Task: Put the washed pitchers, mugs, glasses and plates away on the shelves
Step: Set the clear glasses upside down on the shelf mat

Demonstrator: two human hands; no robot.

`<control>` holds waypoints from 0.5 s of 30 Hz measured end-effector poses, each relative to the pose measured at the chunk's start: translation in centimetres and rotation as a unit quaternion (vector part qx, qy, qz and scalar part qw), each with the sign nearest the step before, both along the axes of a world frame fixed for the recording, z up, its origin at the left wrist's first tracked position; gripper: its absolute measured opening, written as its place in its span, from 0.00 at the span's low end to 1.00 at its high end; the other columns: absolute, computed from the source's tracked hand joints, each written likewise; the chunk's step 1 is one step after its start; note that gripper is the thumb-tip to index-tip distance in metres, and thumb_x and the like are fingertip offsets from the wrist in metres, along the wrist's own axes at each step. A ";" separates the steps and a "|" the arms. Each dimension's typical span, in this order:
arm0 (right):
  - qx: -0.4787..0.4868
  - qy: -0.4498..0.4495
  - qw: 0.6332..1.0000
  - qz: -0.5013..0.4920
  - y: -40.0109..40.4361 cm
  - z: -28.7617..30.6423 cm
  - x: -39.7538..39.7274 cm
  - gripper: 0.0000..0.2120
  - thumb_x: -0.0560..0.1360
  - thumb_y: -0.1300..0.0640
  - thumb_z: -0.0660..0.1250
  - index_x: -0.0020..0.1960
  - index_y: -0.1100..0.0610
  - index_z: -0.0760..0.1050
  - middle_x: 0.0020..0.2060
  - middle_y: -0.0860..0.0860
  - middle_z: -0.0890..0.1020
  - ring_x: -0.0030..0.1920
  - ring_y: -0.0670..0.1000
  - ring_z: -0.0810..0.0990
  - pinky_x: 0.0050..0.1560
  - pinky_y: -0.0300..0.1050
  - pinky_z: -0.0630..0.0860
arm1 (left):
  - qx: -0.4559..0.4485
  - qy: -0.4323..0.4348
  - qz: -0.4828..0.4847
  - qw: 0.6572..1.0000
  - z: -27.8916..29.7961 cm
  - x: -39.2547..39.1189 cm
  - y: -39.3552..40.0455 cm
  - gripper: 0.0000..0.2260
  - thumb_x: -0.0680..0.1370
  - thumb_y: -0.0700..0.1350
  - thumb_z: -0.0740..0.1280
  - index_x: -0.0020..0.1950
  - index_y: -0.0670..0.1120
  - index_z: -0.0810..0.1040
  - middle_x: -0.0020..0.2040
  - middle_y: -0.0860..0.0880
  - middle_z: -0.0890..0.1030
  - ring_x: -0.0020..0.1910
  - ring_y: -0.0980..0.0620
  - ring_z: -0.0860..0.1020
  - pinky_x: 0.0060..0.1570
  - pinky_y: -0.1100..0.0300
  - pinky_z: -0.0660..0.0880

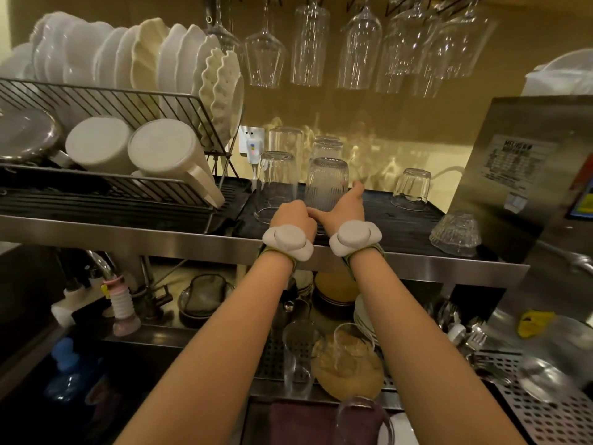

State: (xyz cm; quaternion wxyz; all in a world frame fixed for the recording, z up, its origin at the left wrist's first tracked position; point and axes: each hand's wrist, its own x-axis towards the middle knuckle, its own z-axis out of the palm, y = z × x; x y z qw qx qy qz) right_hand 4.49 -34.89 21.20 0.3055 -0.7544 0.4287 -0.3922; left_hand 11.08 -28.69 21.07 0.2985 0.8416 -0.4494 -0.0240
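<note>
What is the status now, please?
Left hand and right hand both on the ribbed glass, upside down on the black mat. Clear glass close on its left.

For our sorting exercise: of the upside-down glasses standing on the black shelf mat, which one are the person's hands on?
The ribbed glass at the front middle; left hand and right hand meet at its base. The others stand untouched.

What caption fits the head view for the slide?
Both hands, left and right, set an upturned ribbed glass on the shelf's black drain mat.
</note>
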 end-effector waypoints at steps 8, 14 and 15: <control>-0.071 -0.083 0.994 -0.025 2.1 -1.1 -2.8 0.26 0.73 0.54 0.68 0.65 0.62 0.61 0.62 0.59 0.69 0.59 0.60 0.73 0.54 0.49 0.72 | -0.089 0.000 0.018 0.996 -0.5 -1.1 0.8 0.17 0.77 0.36 0.57 0.67 0.39 0.67 0.59 0.37 0.77 0.55 0.40 0.77 0.48 0.51 0.75; -0.082 -0.198 0.977 -0.012 4.9 -3.2 -6.0 0.09 0.76 0.60 0.62 0.55 0.61 0.68 0.45 0.52 0.76 0.40 0.46 0.74 0.45 0.44 0.73 | -0.161 -0.040 0.037 0.985 -2.7 -2.7 2.4 0.21 0.79 0.40 0.57 0.73 0.43 0.60 0.65 0.42 0.74 0.60 0.42 0.75 0.53 0.50 0.73; -0.087 -0.207 0.974 -0.011 5.2 -3.6 -6.5 0.07 0.77 0.60 0.61 0.54 0.60 0.69 0.42 0.49 0.75 0.37 0.43 0.73 0.43 0.40 0.71 | -0.183 -0.037 0.041 0.982 -3.2 -3.1 2.8 0.21 0.79 0.40 0.57 0.73 0.44 0.61 0.64 0.42 0.75 0.59 0.41 0.75 0.54 0.50 0.72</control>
